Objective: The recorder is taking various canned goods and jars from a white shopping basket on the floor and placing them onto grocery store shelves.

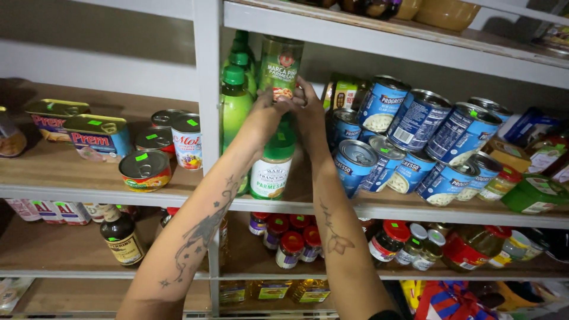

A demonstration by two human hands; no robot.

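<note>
Both hands set a green-lidded shaker on top of another on the middle shelf.

The shelf [178,192] runs across the view, its white post [207,89] at 11 o'clock of centre; the stack of blue cans [415,142] lies on its sides at 3 o'clock of the hands; green bottles [235,101] stand just at 9 o'clock of the upper shaker [280,65], touching or nearly so; the lower shaker [274,166] stands upright at 6 o'clock of it; the left hand [267,115] and right hand [308,106] both clasp the upper shaker's base, fingers wrapped from either side; stacking seems the step in hand; the next move likely calls for centring it on the lid below, then a gentle let-go, since a tilted perch could topple toward the cans.
</note>
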